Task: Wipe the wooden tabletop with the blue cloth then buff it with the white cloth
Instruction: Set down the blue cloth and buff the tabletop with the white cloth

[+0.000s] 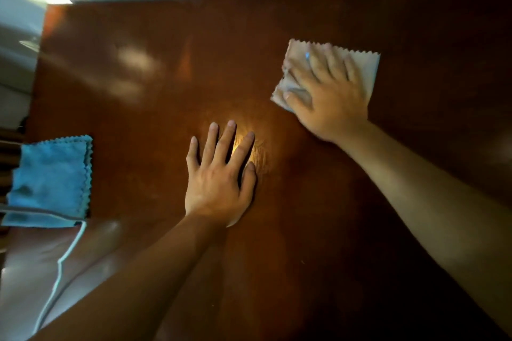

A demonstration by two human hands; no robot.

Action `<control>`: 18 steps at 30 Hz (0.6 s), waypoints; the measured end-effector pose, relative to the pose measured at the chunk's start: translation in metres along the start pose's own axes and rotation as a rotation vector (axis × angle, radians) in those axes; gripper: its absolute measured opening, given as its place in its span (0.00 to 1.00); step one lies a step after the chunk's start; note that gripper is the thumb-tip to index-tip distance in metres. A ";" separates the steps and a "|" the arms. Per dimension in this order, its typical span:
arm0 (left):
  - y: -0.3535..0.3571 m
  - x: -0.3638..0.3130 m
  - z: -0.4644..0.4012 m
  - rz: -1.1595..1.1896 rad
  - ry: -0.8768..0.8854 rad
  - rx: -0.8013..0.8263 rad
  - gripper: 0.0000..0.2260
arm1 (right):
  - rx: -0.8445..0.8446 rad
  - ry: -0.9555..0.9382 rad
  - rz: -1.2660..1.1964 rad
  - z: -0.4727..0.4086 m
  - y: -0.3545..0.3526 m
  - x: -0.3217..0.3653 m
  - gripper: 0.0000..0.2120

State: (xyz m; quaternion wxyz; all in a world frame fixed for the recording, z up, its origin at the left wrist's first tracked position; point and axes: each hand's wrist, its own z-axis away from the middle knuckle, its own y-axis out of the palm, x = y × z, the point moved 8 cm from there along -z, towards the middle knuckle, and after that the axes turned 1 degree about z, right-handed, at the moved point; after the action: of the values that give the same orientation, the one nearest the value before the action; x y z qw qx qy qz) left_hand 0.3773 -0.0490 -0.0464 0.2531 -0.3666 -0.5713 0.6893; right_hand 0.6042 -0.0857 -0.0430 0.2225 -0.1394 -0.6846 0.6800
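White cloth [363, 69] under flat right hand [329, 91] (blurred)

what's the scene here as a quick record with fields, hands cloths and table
surface: wooden tabletop, glossy, with light reflections
left hand: left hand flat on the bare wood near the middle, fingers straight and spread, holding nothing
right hand: right hand pressed flat on the white cloth, fingers extended
white cloth: white cloth on the far right part of the table, zigzag edges, partly bunched under the hand
blue cloth: blue cloth folded at the left edge, untouched, apart from both hands
stage: looks like buffing with the white cloth
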 end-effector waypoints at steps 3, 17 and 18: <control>0.001 0.002 0.000 0.001 0.007 -0.014 0.24 | 0.024 -0.073 -0.034 0.075 0.005 0.036 0.30; 0.003 0.003 -0.001 0.003 0.013 -0.017 0.24 | -0.039 0.010 0.042 0.017 0.002 0.006 0.31; 0.003 0.003 0.000 0.008 0.013 -0.015 0.25 | -0.031 0.020 0.026 0.026 0.003 0.011 0.31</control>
State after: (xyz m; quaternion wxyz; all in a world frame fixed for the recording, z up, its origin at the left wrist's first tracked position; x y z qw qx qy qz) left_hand 0.3761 -0.0473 -0.0496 0.2514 -0.3753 -0.5734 0.6834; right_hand 0.5816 -0.1030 -0.0440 0.2181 -0.1585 -0.6911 0.6705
